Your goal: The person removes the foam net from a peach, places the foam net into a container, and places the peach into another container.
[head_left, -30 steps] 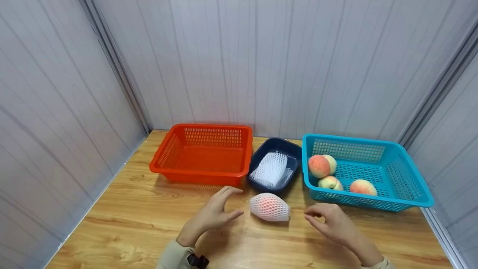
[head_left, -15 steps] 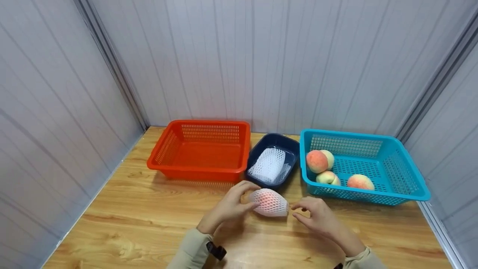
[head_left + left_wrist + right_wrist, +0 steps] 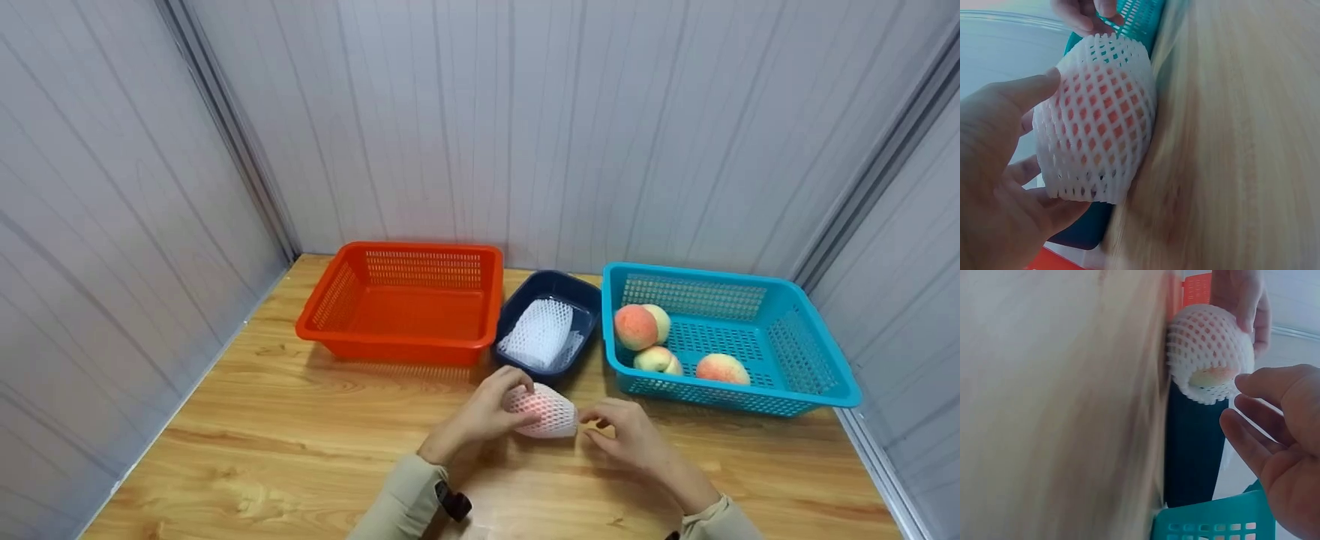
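A peach in a white foam net sleeve (image 3: 553, 414) lies on the wooden table, its pink skin showing through the mesh. My left hand (image 3: 486, 409) grips its left end, with the thumb (image 3: 1030, 90) on one side and the fingers curled on the other. At the sleeve's right end is my right hand (image 3: 631, 436); thumb and fingers stand apart, and one fingertip lies at or very near the sleeve's edge. In the right wrist view, the sleeve's open end (image 3: 1210, 377) shows part of the bare peach.
Behind the hands stands a navy tray (image 3: 585, 296) holding white foam net sleeves (image 3: 538, 334). To its left is a red basket (image 3: 412, 349). On the right, a teal basket (image 3: 817, 394) holds several bare peaches (image 3: 722, 369). Panel walls (image 3: 465, 127) enclose the table.
My left hand has moved right and taken hold of the peach in its foam sleeve. My right hand has come left to the sleeve's right end.
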Action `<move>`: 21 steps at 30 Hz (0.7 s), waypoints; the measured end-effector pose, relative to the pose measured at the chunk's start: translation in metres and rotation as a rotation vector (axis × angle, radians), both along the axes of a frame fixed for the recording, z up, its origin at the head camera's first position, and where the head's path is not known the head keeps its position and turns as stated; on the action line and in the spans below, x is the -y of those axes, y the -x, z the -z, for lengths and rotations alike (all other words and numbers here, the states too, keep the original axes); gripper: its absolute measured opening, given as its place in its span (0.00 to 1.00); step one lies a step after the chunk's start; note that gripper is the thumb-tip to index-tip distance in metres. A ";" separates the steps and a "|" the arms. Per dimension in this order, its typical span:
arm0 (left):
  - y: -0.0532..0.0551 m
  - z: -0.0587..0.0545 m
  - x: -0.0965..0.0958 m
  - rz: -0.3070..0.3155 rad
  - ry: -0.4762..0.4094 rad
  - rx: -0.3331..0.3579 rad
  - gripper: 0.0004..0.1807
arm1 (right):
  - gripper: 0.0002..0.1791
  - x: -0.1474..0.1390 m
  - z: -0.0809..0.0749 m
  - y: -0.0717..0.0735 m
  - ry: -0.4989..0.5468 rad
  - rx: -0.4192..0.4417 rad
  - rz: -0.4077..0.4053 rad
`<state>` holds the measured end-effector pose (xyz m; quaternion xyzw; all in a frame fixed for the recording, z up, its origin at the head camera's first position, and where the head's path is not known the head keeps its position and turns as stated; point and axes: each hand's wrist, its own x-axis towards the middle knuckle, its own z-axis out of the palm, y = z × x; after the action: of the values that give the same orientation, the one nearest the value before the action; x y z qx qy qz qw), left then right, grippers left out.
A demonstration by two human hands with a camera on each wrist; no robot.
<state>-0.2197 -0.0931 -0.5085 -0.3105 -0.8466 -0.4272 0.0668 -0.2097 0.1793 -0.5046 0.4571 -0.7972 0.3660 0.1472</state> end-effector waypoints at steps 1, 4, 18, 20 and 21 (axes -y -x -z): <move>0.000 0.000 0.000 0.006 -0.001 0.013 0.19 | 0.17 0.000 0.002 0.000 0.008 -0.016 -0.002; -0.001 -0.002 0.002 0.021 0.005 0.073 0.21 | 0.17 0.002 0.006 0.000 0.032 -0.064 -0.009; -0.002 -0.005 0.007 0.056 0.062 0.229 0.34 | 0.16 0.008 0.014 -0.004 0.109 0.017 -0.025; -0.002 -0.004 0.008 0.081 0.053 0.237 0.34 | 0.16 0.009 0.013 -0.005 0.116 0.038 -0.031; -0.002 -0.004 0.008 0.084 0.048 0.237 0.34 | 0.15 0.009 0.012 -0.006 0.123 0.046 -0.033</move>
<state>-0.2180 -0.1014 -0.5044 -0.2948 -0.8448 -0.4426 -0.0591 -0.2041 0.1700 -0.5171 0.4517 -0.7686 0.4272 0.1505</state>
